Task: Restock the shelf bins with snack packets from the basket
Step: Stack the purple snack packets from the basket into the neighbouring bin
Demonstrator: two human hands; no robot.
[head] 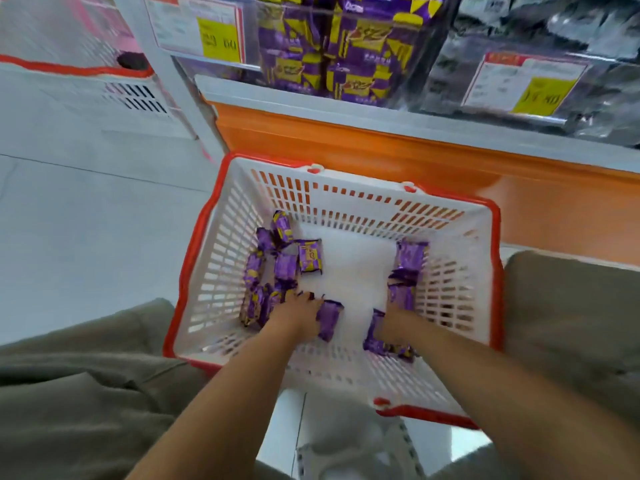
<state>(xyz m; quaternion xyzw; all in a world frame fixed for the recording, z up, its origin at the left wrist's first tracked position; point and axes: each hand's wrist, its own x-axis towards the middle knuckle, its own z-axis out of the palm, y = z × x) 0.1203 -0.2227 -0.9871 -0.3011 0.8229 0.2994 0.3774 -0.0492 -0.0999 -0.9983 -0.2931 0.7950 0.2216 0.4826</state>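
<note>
— Where are the snack packets (pixel 284 268) now?

— Down in the basket (pixel 450 278), loose on its floor. Most are heaped against its left wall, and a few lie along its right wall.

— And your hands?

— Both are inside the basket. My left hand (pixel 298 317) lies at the near end of the left heap with its fingertips bent down onto the packets and one packet standing against the thumb side. I cannot tell if I have hold of it. My right hand (pixel 394 327) is sunk among the right-hand packets with its fingers hidden, so I cannot tell there either.

— What is around the basket?

— Beyond it is an orange plinth (pixel 346 143). Above that stands the clear shelf bin (pixel 332 46), stacked with the same purple packets. A second basket (pixel 69 84) sits off to the left.
</note>
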